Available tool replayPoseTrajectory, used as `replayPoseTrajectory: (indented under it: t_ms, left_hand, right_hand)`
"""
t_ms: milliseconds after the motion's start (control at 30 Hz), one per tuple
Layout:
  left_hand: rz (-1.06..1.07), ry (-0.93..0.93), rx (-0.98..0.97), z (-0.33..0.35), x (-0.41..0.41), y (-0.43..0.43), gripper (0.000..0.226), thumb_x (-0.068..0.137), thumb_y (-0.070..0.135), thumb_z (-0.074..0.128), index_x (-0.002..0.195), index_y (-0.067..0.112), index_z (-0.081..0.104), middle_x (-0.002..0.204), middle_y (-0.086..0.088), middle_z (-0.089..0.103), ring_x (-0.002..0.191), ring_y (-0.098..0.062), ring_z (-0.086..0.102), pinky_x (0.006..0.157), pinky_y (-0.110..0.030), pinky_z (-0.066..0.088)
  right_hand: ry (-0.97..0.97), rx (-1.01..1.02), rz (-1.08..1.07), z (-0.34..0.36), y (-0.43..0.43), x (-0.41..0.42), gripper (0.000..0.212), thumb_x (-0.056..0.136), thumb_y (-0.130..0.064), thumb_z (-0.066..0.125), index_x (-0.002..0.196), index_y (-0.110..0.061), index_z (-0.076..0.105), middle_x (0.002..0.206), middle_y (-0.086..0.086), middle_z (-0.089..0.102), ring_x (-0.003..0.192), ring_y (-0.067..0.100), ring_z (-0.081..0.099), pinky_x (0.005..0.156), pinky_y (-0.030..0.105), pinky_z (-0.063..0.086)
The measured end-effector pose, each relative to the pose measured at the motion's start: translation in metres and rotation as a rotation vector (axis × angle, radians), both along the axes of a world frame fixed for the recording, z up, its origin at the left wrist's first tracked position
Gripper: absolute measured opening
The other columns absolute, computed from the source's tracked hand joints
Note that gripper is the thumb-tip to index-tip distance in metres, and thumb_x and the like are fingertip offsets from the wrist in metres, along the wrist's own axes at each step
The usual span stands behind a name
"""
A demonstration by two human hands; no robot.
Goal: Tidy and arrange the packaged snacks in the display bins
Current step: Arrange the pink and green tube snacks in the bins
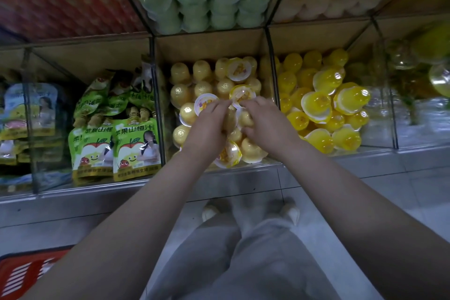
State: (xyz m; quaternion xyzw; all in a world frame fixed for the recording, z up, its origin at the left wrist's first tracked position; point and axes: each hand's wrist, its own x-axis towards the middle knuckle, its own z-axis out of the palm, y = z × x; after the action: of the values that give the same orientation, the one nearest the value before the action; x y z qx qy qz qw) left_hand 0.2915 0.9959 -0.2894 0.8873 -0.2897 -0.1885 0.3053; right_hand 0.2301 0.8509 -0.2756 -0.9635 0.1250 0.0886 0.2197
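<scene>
A: Where is your cup?
B: Just beyond your fingertips, on top of the pale cups in the middle bin. Your left hand meets its near rim from the left and your right hand from the right.
A: And the fingers?
B: They are curled and bunched on both hands, with the tips pinching that rim. Your thumbs are hidden.
A: Which way does it point?
B: The lid tilts up toward you and the base goes down into the pile, so its axis runs away from your fingertips and downward. Most pale cups past your fingers stand base-up.
</scene>
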Motion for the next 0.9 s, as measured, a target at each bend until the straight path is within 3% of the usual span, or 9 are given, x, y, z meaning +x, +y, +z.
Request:
replayPoseTrajectory:
  t_ms: [133, 200, 333, 433, 500, 567, 700, 800, 900]
  left_hand:
    - [0.009, 0.019, 0.034, 0.000, -0.004, 0.010, 0.075, 0.082, -0.007, 0.055, 0.149, 0.021, 0.034, 0.152, 0.002, 0.038, 0.136, -0.016, 0.037, 0.090, -0.020, 0.033]
    - [0.023, 0.087, 0.022, 0.003, -0.005, 0.014, 0.079, 0.084, -0.004, 0.059, 0.152, 0.021, 0.028, 0.155, 0.001, 0.035, 0.139, -0.016, 0.035, 0.097, -0.018, 0.031]
    - [0.152, 0.152, -0.102, 0.025, -0.011, 0.018, 0.071, 0.092, 0.013, 0.060, 0.152, 0.028, 0.026, 0.154, 0.007, 0.036, 0.140, -0.007, 0.031, 0.096, -0.008, 0.023]
    - [0.223, 0.229, -0.295, 0.045, -0.019, 0.020, 0.063, 0.095, 0.021, 0.060, 0.151, 0.027, 0.031, 0.151, 0.010, 0.039, 0.139, -0.003, 0.033, 0.110, -0.019, 0.028]
    - [0.285, 0.342, -0.464, 0.063, -0.025, 0.019, 0.059, 0.096, 0.015, 0.058, 0.150, 0.020, 0.034, 0.151, 0.005, 0.041, 0.136, -0.003, 0.038, 0.113, -0.024, 0.032]
    - [0.341, 0.452, -0.598, 0.087, -0.031, 0.017, 0.054, 0.098, 0.007, 0.053, 0.149, 0.013, 0.034, 0.150, 0.001, 0.042, 0.134, -0.003, 0.040, 0.106, -0.014, 0.037]
    - [0.351, 0.521, -0.726, 0.122, -0.036, 0.017, 0.049, 0.100, 0.005, 0.047, 0.147, 0.013, 0.037, 0.147, 0.001, 0.046, 0.132, -0.003, 0.043, 0.091, -0.002, 0.040]
    - [0.358, 0.519, -0.781, 0.142, -0.033, 0.017, 0.047, 0.101, 0.008, 0.047, 0.146, 0.019, 0.040, 0.145, 0.006, 0.048, 0.129, 0.002, 0.046, 0.097, -0.008, 0.041]
    - [0.384, 0.510, -0.825, 0.157, -0.023, 0.013, 0.044, 0.101, 0.011, 0.046, 0.144, 0.021, 0.043, 0.144, 0.009, 0.049, 0.129, 0.003, 0.047, 0.108, -0.020, 0.038]
  right_hand:
    - [-0.004, -0.008, 0.022, -0.004, -0.001, -0.005, 0.058, 0.087, -0.016, 0.066, 0.141, -0.014, 0.045, 0.145, 0.008, 0.045, 0.133, 0.028, 0.040, 0.102, 0.034, 0.036]
    - [-0.033, 0.039, -0.001, -0.003, 0.000, -0.008, 0.058, 0.087, -0.018, 0.067, 0.141, -0.014, 0.045, 0.145, 0.008, 0.047, 0.133, 0.026, 0.041, 0.103, 0.032, 0.035]
    - [-0.216, 0.321, -0.230, 0.016, 0.007, -0.012, 0.048, 0.093, -0.027, 0.062, 0.139, -0.016, 0.050, 0.139, 0.001, 0.055, 0.129, 0.015, 0.048, 0.102, 0.022, 0.035]
    - [-0.318, 0.623, -0.417, 0.040, 0.017, -0.016, 0.040, 0.097, -0.028, 0.056, 0.136, -0.017, 0.052, 0.132, -0.005, 0.059, 0.123, 0.005, 0.052, 0.104, 0.024, 0.042]
    - [-0.368, 0.745, -0.469, 0.056, 0.024, -0.017, 0.036, 0.099, -0.025, 0.053, 0.134, -0.016, 0.054, 0.130, -0.004, 0.060, 0.119, 0.001, 0.053, 0.099, 0.015, 0.043]
    - [-0.429, 0.825, -0.500, 0.073, 0.032, -0.020, 0.033, 0.100, -0.024, 0.051, 0.131, -0.015, 0.055, 0.127, -0.003, 0.062, 0.116, 0.001, 0.056, 0.093, 0.009, 0.043]
    - [-0.516, 0.934, -0.538, 0.098, 0.041, -0.022, 0.021, 0.101, -0.023, 0.050, 0.121, -0.020, 0.057, 0.122, -0.002, 0.064, 0.113, 0.004, 0.059, 0.097, 0.019, 0.047]
    - [-0.558, 0.975, -0.528, 0.114, 0.042, -0.018, 0.022, 0.100, -0.025, 0.050, 0.120, -0.020, 0.057, 0.124, 0.000, 0.064, 0.116, 0.007, 0.059, 0.098, 0.022, 0.047]
    - [-0.582, 1.005, -0.509, 0.128, 0.038, -0.010, 0.027, 0.094, -0.035, 0.051, 0.118, -0.025, 0.058, 0.122, -0.003, 0.065, 0.114, 0.004, 0.060, 0.089, 0.015, 0.046]
